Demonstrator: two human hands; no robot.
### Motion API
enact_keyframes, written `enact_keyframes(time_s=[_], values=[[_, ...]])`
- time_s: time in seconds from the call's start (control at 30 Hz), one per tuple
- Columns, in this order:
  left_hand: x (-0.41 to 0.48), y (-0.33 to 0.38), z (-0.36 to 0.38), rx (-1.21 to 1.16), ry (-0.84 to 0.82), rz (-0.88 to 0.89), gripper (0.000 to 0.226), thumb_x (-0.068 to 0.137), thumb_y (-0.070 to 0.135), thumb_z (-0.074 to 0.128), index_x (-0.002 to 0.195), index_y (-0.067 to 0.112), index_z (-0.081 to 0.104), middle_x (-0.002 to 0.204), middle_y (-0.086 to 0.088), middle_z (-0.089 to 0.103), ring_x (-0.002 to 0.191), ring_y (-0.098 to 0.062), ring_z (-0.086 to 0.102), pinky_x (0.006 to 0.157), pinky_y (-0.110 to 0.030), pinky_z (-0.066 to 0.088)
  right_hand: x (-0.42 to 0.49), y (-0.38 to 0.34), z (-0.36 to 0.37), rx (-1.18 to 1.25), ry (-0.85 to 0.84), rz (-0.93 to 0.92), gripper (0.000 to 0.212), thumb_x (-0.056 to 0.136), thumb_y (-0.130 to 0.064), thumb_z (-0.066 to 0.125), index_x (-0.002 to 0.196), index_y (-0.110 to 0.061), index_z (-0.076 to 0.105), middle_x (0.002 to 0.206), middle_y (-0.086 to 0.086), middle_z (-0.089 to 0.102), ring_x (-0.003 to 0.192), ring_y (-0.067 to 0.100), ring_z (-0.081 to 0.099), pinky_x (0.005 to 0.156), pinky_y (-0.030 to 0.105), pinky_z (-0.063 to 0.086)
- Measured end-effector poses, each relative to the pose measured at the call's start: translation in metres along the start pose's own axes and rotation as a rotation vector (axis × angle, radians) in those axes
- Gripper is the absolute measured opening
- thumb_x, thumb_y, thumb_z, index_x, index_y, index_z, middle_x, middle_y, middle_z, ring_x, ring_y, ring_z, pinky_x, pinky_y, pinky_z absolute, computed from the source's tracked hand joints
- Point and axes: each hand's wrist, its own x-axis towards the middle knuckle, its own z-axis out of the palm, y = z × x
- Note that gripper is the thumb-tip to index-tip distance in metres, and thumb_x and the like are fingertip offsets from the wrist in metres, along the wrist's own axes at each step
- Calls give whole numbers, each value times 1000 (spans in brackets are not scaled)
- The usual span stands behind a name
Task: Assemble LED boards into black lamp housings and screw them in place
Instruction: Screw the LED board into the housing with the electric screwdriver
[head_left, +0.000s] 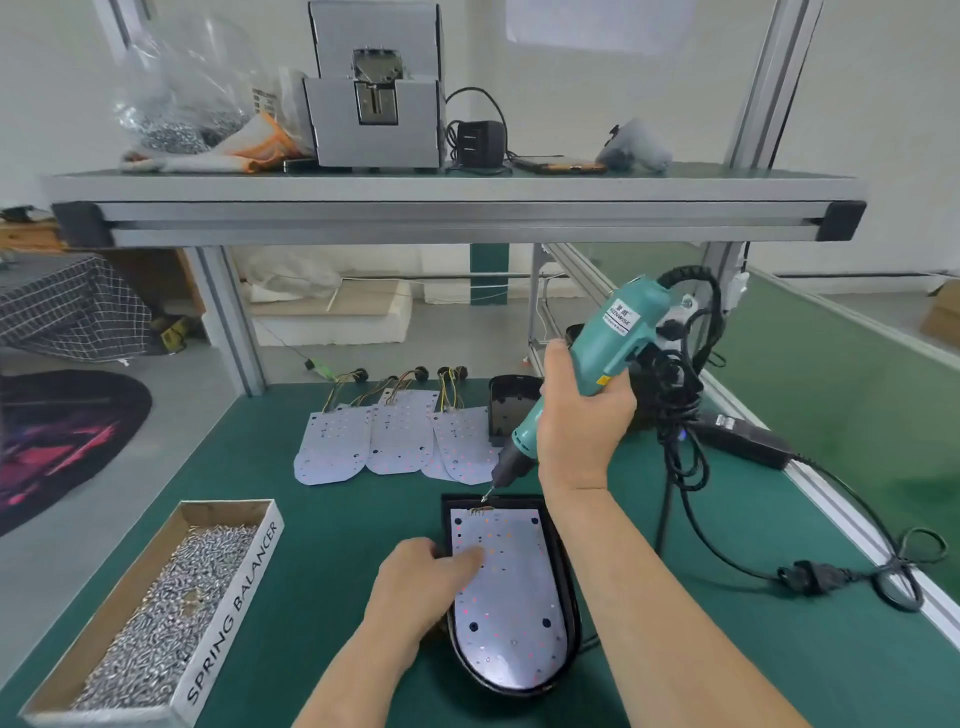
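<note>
the left hand (423, 577) is pressing its fingertips down on the led board (506, 587), nothing pinched or gripped, with its knuckles lying over the left edge of the black lamp housing (568, 582). the board is lying face up inside that housing, filling it almost rim to rim. the right hand (582, 415) is hovering above the housing's far end with its fingers wrapped tight round the teal electric screwdriver (615, 332). the tool is tilting so that its bit is pointing down at the far edge of the board, right by the small row of solder pads; from where i'm standing i cannot tell whether the tip is touching. beyond the housing's far end, spare led boards (395, 441) are lying in an overlapping row with their coloured wires trailing away, and a second empty housing (511, 410) is standing just right of them. left of the housing, well apart from it, a cardboard box (234, 613) lettered "spring balancer" is holding a heap of silver screws (171, 613). right of the housing, the screwdriver's black cable (680, 457) is looping down to a plug (815, 577) on the green mat (322, 545). high above and behind the housing, a shelf (457, 208) is carrying a grey screw feeder (376, 104).
</note>
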Motion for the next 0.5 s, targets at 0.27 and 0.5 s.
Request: enact_keyframes(time_s=[0.27, 0.5], values=[[7, -5, 4, -66, -35, -13, 46, 58, 40, 64, 83, 2, 69, 64, 0, 63, 56, -21, 52, 53, -27, 38, -22, 28, 11, -110, -131, -104, 24, 77, -39, 68, 70, -23, 51, 55, -19, 55, 49, -1, 48, 52, 12, 42], [10, -9, 6, -96, -29, -14, 42, 58, 40, 67, 85, 9, 74, 90, -9, 77, 76, -29, 70, 64, -32, 47, -30, 35, 11, -153, -192, -122, 27, 79, -36, 69, 70, -20, 49, 55, -17, 51, 51, 4, 46, 54, 19, 42]])
